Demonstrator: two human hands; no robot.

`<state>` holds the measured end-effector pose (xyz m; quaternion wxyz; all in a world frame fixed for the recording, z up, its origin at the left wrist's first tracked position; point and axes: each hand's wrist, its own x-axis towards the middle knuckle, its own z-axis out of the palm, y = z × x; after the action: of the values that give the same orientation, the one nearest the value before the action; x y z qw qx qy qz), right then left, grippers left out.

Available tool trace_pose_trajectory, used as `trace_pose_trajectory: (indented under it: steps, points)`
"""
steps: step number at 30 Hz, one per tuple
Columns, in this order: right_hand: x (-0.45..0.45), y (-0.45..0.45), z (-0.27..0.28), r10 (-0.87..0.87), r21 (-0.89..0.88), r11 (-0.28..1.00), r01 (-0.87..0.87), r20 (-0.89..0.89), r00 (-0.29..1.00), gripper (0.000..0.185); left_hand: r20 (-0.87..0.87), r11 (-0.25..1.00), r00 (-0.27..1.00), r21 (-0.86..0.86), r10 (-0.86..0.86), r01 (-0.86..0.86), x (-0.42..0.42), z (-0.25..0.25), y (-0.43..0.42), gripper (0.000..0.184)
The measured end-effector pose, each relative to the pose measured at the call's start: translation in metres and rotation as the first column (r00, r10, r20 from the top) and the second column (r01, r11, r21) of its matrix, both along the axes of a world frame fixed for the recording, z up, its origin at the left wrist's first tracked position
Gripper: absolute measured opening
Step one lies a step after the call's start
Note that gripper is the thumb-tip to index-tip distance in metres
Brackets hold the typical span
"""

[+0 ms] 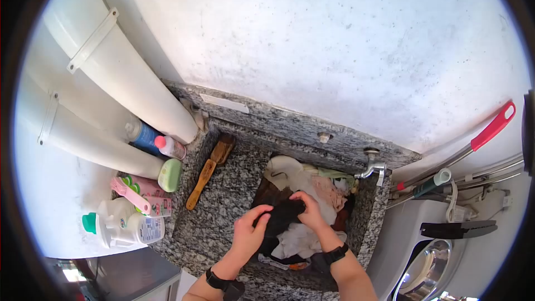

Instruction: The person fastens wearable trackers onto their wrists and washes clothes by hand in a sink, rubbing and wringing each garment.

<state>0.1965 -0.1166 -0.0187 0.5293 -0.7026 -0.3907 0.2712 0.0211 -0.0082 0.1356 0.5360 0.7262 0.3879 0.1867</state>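
Note:
A bunched black garment (283, 216) is stretched between my two hands over the granite laundry sink (237, 212); its exact kind is unclear. My left hand (249, 233) grips its left end with thumb and fingers closed. At the upper right end, my right hand (310, 210) pinches the cloth. Below them, the sink's basin holds a heap of clothes, with a white cloth (301, 241), a beige cloth (285, 170) and a pink lacy cloth (324, 189) showing. The garment and my hands hide part of this heap.
A wooden brush (205, 175) lies on the sink's left slab. Along the left ledge stand a green soap bar (170, 175), a pink-handled brush (131, 195) and a white jug (125, 223). A metal tap (372, 166) juts from the back wall. To the right is a washing machine (415, 239).

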Motion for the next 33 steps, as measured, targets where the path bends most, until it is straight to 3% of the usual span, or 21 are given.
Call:
trace_pose_trajectory:
  steps: [1, 3, 4, 6, 8, 9, 11, 12, 14, 15, 17, 21, 24, 26, 27, 29, 30, 31, 33]
  points:
    - [-0.002, -0.004, 0.002, -0.035, 0.028, 0.999, 0.036, -0.024, 0.999, 0.041, -0.005, 1.000, 1.000, -0.001, -0.002, 0.002, 0.000, -0.003, 0.005, 0.018]
    - [0.005, 0.000, -0.010, -0.144, -0.233, 0.956, 0.176, 0.147, 0.979, 0.040, -0.158, 0.933, 0.987, 0.349, -0.038, 0.092, -0.004, -0.034, 0.005, 0.015]
    - [0.009, 0.007, -0.034, -0.213, -0.321, 0.909, 0.265, 0.189, 0.959, 0.040, -0.237, 0.913, 0.970, 0.380, -0.061, 0.151, -0.002, -0.066, 0.002, 0.019]
    - [-0.001, 0.023, -0.071, -0.356, -0.284, 0.865, 0.414, 0.235, 0.905, 0.048, -0.580, 0.837, 0.812, 0.408, -0.071, 0.365, 0.009, -0.123, -0.005, 0.033]
    - [-0.022, 0.047, -0.050, -0.122, -0.238, 0.948, 0.211, 0.341, 0.932, 0.062, -0.748, 0.808, 0.664, 0.389, -0.003, 0.442, 0.024, -0.184, -0.014, 0.055]
    - [-0.029, 0.048, -0.068, 0.104, -0.262, 0.965, 0.004, 0.399, 0.911, 0.070, -0.851, 0.806, 0.525, 0.295, -0.023, 0.513, 0.030, -0.220, -0.022, 0.076]
    - [-0.035, 0.040, -0.103, 0.336, -0.394, 0.912, -0.116, 0.556, 0.760, 0.068, -0.896, 0.904, 0.384, -0.040, -0.221, 0.426, 0.036, -0.248, -0.024, 0.082]
    - [-0.035, 0.044, -0.108, 0.344, -0.401, 0.908, -0.123, 0.545, 0.764, 0.068, -0.898, 0.905, 0.376, -0.053, -0.228, 0.422, 0.039, -0.252, -0.019, 0.082]
    - [-0.032, 0.050, -0.119, 0.510, -0.571, 0.800, -0.184, 0.485, 0.710, 0.056, -0.923, 0.810, 0.068, -0.296, -0.380, 0.506, 0.040, -0.261, -0.020, 0.074]
    - [-0.031, 0.055, -0.128, 0.518, -0.579, 0.793, -0.192, 0.474, 0.712, 0.056, -0.919, 0.809, 0.063, -0.309, -0.390, 0.500, 0.041, -0.265, -0.020, 0.074]
    - [-0.030, 0.067, -0.143, 0.490, -0.573, 0.805, -0.153, 0.496, 0.717, 0.052, -0.915, 0.872, 0.242, -0.189, -0.323, 0.451, 0.045, -0.270, -0.021, 0.070]
    - [-0.033, 0.071, -0.172, 0.316, -0.383, 0.921, -0.066, 0.638, 0.702, 0.055, -0.891, 0.840, 0.179, -0.303, -0.417, 0.450, 0.056, -0.250, -0.014, 0.067]
    - [-0.018, 0.067, -0.131, 0.439, -0.466, 0.867, -0.174, 0.552, 0.709, 0.060, -0.899, 0.847, 0.276, -0.164, -0.339, 0.505, 0.042, -0.265, -0.019, 0.059]
    - [-0.015, 0.058, -0.112, 0.389, -0.303, 0.899, -0.316, 0.224, 0.893, 0.071, -0.875, 0.930, 0.435, -0.048, -0.215, 0.365, 0.039, -0.247, -0.020, 0.058]
    - [-0.016, 0.049, -0.099, 0.379, -0.296, 0.905, -0.305, 0.234, 0.895, 0.071, -0.873, 0.927, 0.439, -0.035, -0.210, 0.374, 0.038, -0.226, -0.016, 0.058]
    - [-0.024, 0.026, -0.067, 0.480, -0.308, 0.853, -0.422, 0.143, 0.865, 0.077, -0.667, 0.899, 0.680, 0.035, -0.304, 0.436, 0.033, -0.164, -0.004, 0.050]
    - [-0.034, 0.018, -0.049, 0.372, -0.195, 0.917, -0.349, 0.098, 0.923, 0.070, -0.517, 0.920, 0.819, 0.139, -0.248, 0.366, 0.027, -0.139, -0.003, 0.048]
    - [-0.041, 0.015, -0.043, 0.357, -0.187, 0.924, -0.333, 0.110, 0.928, 0.070, -0.507, 0.919, 0.832, 0.172, -0.225, 0.354, 0.023, -0.104, -0.003, 0.045]
    - [-0.051, 0.006, -0.054, 0.088, -0.015, 0.996, -0.087, 0.030, 0.996, 0.055, -0.308, 0.947, 0.908, 0.057, -0.286, 0.317, 0.007, -0.053, 0.003, 0.046]
